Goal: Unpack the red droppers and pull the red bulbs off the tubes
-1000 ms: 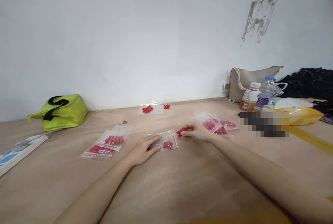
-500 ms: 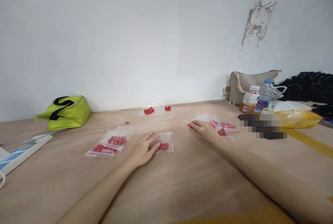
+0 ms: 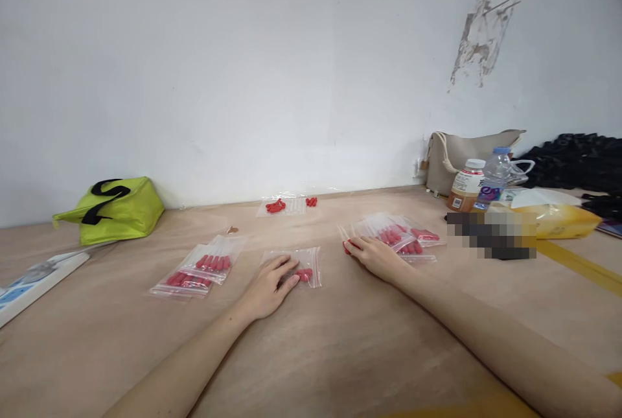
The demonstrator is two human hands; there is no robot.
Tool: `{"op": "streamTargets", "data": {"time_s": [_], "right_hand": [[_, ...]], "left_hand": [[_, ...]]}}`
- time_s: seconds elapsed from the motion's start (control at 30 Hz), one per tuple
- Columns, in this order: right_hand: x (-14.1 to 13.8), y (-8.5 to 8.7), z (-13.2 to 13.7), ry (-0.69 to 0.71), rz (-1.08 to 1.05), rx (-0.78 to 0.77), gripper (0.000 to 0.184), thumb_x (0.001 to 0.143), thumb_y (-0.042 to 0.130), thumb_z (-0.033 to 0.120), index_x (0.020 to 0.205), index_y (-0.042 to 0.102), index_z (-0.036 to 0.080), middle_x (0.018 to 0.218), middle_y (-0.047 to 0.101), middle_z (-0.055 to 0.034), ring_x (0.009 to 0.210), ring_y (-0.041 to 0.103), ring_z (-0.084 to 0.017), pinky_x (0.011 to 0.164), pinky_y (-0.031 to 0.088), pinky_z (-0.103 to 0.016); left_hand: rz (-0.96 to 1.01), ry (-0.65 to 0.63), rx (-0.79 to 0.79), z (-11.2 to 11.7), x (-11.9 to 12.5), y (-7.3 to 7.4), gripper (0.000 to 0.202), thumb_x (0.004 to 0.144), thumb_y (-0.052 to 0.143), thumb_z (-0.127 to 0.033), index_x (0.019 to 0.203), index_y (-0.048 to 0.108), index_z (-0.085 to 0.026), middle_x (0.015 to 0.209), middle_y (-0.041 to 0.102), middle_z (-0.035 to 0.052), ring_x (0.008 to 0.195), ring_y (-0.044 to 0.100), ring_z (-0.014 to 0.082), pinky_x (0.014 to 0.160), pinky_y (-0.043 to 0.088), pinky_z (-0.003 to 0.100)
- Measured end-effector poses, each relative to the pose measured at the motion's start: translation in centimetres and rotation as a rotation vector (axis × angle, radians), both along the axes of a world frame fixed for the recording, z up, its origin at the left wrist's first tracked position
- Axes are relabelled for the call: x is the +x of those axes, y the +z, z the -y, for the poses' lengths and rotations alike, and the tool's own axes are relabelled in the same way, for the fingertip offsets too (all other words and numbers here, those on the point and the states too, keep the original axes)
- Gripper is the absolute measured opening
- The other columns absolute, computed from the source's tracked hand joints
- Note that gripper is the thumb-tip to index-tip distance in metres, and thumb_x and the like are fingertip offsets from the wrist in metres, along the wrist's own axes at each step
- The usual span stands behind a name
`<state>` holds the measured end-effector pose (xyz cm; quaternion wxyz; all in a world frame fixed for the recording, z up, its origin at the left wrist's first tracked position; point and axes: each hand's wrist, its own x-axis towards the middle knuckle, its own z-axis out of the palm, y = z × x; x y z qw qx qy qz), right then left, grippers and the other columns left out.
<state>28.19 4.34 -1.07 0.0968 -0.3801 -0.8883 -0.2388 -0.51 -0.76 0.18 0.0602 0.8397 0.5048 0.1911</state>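
My left hand (image 3: 273, 283) lies over a clear zip bag (image 3: 315, 259), its fingers stretched and apart. Red capsule-like pieces (image 3: 304, 275) show in that bag beside the thumb. My right hand (image 3: 376, 256) has its fingers closed at the edge of another small clear bag (image 3: 343, 234), with red pieces (image 3: 347, 247) at the fingertips; the fingers partly hide it. Just beyond and right of this hand, several filled zip bags (image 3: 403, 234) overlap in a pile. Two more filled bags (image 3: 198, 270) overlap to the left of my left hand.
Near the wall lie clear bags (image 3: 294, 205) with loose red pieces (image 3: 311, 201). A lime-green bag (image 3: 129, 210) and a power strip (image 3: 46, 282) are at left. At right stand a handbag (image 3: 440, 175), a drink bottle (image 3: 467, 186), a water bottle (image 3: 496, 178) and a yellow tissue pack (image 3: 564, 220).
My right hand has shifted slightly left and nearer, and the red pieces at its fingertips have moved along. My left hand stays on its bag. The view has turned slightly.
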Motion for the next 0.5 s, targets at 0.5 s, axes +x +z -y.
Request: {"op": "streamTargets", "data": {"time_s": [0.5], "right_hand": [[0.0, 1.0, 2.1, 0.007, -0.464, -0.056, 0.023, 0.085, 0.045, 0.032, 0.094, 0.059, 0.017, 0.091, 0.059, -0.0095, 0.087, 0.051, -0.021, 0.076, 0.036, -0.034]], "left_hand": [[-0.040, -0.092, -0.033, -0.3, -0.9, 0.2, 0.043, 0.088, 0.032, -0.045, 0.126, 0.044, -0.028, 0.134, 0.041, 0.0030, 0.125, 0.032, 0.0199, 0.106, 0.018, 0.043]]}}
